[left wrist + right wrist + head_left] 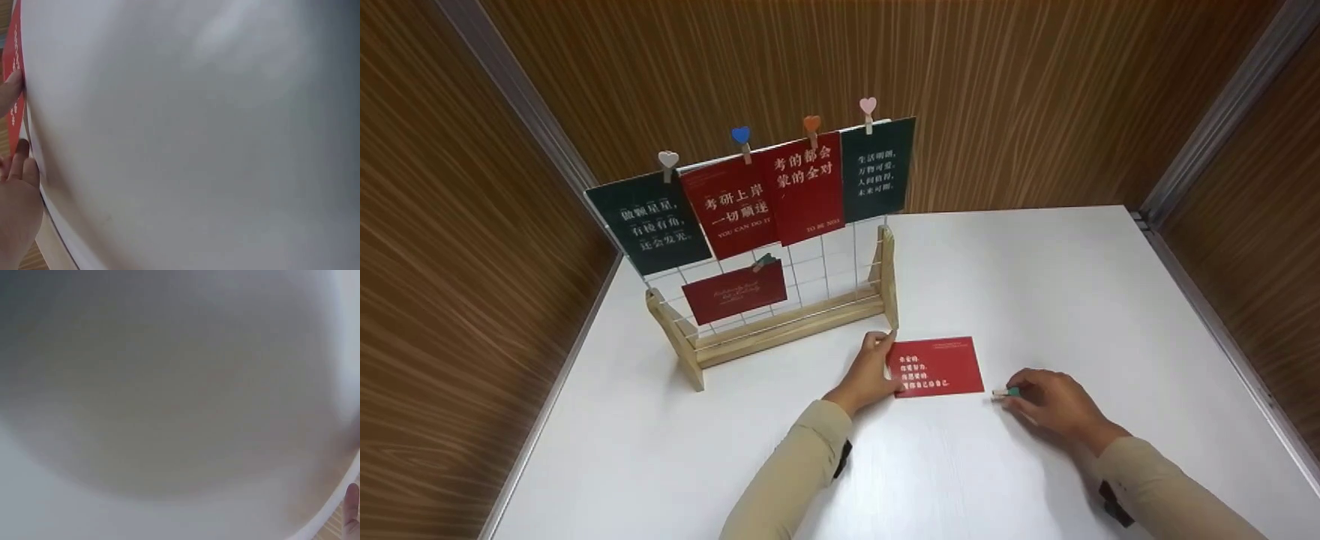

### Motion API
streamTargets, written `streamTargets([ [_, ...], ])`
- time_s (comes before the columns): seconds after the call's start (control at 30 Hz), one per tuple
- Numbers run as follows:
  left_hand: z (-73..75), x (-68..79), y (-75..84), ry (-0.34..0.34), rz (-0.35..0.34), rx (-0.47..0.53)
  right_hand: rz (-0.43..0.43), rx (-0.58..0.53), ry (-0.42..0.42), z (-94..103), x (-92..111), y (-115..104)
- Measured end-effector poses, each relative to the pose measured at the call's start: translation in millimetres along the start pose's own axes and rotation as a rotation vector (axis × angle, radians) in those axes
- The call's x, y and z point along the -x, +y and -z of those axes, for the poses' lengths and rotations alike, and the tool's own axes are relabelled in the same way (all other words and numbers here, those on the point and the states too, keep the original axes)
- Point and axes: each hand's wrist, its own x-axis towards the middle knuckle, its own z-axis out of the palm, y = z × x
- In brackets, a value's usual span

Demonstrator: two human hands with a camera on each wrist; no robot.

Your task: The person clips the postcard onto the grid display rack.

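Observation:
A red card (937, 367) with white lettering lies on the white table in front of the wooden rack's right end. My left hand (870, 375) grips this card at its left edge, the thumb over the printed face near the lower corner. In the left wrist view the thumb (10, 93) overlaps the red card (17, 56), with the fingers by its edge. To the right of the card, my right hand (1057, 401) pinches a small clothespin (1005, 392) with a green part, its tip pointing left at the card. Only a fingertip (351, 500) shows in the right wrist view.
A wire grid rack on a wooden stand (795, 330) stands at back left. Heart clips, such as a blue one (741, 135), hold green and red cards (806, 187) along its top. Lower down hangs another red card (735, 292). Wood-grain walls (997, 97) enclose the table.

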Motion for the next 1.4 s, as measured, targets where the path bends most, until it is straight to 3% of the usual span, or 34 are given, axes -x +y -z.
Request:
streamTargets([
  [0.23, 3.3, 2.4, -4.6, 0.026, 0.051, 0.15, -0.007, -0.103, -0.012, 0.6, -19, -9],
  [0.53, 12.6, 7.1, -8.0, 0.049, 0.104, 0.227, 0.03, -0.187, 0.046, 0.0, -41, -23],
  [0.9, 28.5, 15.0, -13.3, 0.077, 0.12, 0.23, 0.005, -0.316, 0.097, -1.1, -72, -46],
  [1.17, 37.4, 21.7, -19.0, 0.106, 0.144, 0.281, 0.029, -0.458, 0.089, -6.8, -94, -63],
  [1.4, 48.6, 27.3, -25.4, 0.127, 0.156, 0.357, 0.013, -0.581, 0.024, -10.2, -111, -81],
])
